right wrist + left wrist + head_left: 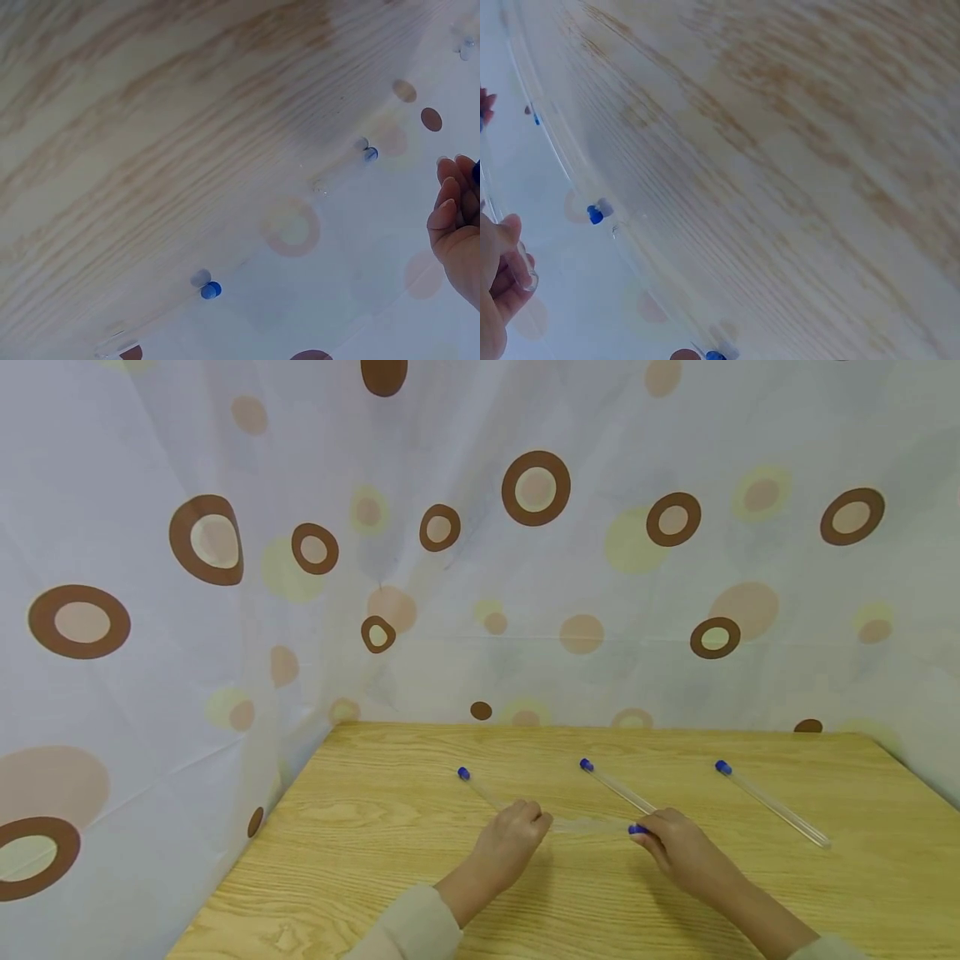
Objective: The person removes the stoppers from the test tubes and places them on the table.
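A clear test tube (588, 826) is held level above the table between both hands. My left hand (510, 839) grips its bare end; in the left wrist view the rounded tip (529, 282) pokes out past the fingers. At the other end, my right hand (682, 852) pinches the tube's blue cap (637, 829). In the right wrist view only a sliver of that cap shows beside the curled fingers. Beyond the hands lie a left tube (486, 792), partly hidden by my left hand, and a middle tube (622, 792), whose near end my right hand covers.
Another blue-capped tube (780, 810) lies slantwise at the right, its capped end farther away. All this is on a wood-grain table (360, 827). A white curtain (465, 677) with brown and pastel circles rises behind the table and along its left side.
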`<state>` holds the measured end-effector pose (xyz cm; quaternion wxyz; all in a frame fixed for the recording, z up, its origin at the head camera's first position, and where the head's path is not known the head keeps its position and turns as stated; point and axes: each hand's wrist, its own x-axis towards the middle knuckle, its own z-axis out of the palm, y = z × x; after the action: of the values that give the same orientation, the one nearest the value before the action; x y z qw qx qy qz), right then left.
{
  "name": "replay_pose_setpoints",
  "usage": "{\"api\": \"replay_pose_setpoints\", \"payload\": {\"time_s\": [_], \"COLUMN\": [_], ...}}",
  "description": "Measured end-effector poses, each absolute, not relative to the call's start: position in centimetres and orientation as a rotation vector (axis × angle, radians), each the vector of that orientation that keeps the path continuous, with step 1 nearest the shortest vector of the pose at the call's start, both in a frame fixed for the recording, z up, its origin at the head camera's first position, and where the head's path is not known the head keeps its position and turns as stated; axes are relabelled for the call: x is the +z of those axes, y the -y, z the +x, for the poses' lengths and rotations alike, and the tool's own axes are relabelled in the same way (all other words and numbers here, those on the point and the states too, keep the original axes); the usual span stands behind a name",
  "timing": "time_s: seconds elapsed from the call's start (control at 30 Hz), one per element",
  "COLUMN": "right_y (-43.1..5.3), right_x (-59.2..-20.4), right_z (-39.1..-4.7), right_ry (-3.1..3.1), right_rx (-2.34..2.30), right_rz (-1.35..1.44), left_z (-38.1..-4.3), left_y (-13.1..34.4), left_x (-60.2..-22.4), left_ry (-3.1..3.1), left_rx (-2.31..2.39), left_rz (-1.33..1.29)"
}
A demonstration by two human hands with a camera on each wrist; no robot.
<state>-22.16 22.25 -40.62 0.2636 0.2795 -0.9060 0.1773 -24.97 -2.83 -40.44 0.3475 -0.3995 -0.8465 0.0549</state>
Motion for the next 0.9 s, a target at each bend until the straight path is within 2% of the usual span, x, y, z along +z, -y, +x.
{"api": "replay_pose_setpoints", "payload": {"time_s": [0.9], "right_y": [-23.4], "right_x": [-41.3], "right_z": [-22.7], "right_ry": [2.43], "right_rx": [0.609], "right_rz": [0.955], "left_z": [-25.1], "left_y": [3.5], "left_x": [-40.2], "left_ry": [2.232], "left_rx": [0.181], "left_rz": [-1.119]}}
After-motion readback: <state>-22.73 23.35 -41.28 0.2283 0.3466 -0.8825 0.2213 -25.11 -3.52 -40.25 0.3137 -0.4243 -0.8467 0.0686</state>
